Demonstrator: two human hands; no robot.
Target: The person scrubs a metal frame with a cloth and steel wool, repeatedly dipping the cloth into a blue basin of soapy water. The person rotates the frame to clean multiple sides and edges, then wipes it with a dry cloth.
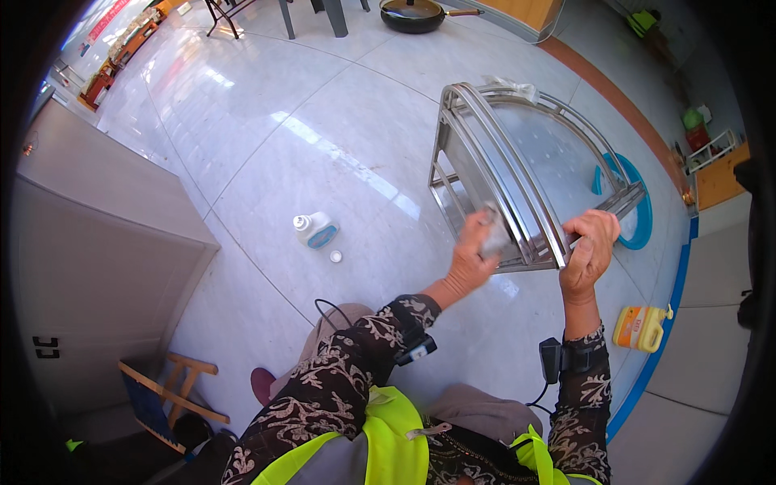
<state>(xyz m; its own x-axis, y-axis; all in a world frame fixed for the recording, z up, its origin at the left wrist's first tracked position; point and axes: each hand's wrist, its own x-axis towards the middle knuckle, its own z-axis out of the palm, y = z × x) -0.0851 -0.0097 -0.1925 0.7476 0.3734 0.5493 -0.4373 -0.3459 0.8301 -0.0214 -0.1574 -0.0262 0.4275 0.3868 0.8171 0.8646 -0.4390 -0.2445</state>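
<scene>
A stainless steel rack (pixel 521 176) with curved rails and sheet-metal shelves stands tilted on the tiled floor before me. My left hand (pixel 473 254), blurred, presses a pale, wet cloth or pad (pixel 497 233) against the rack's near left part. With its fingers around the metal edge at the near right corner, my right hand (pixel 588 248) grips the rack. Foam spots dot the metal sheet. Another whitish cloth or crumpled plastic (pixel 512 88) lies on the far top rail. Behind the rack's right side is a blue basin (pixel 641 221), partly hidden.
A white bottle (pixel 316 230) and a loose cap (pixel 336 256) are on the floor at left. A yellow jug (pixel 641 328) stands at right near cabinets. A lidded pan (pixel 413 14) sits at the far side. A wooden folding stool (pixel 176 388) and a grey cabinet (pixel 103 260) are left.
</scene>
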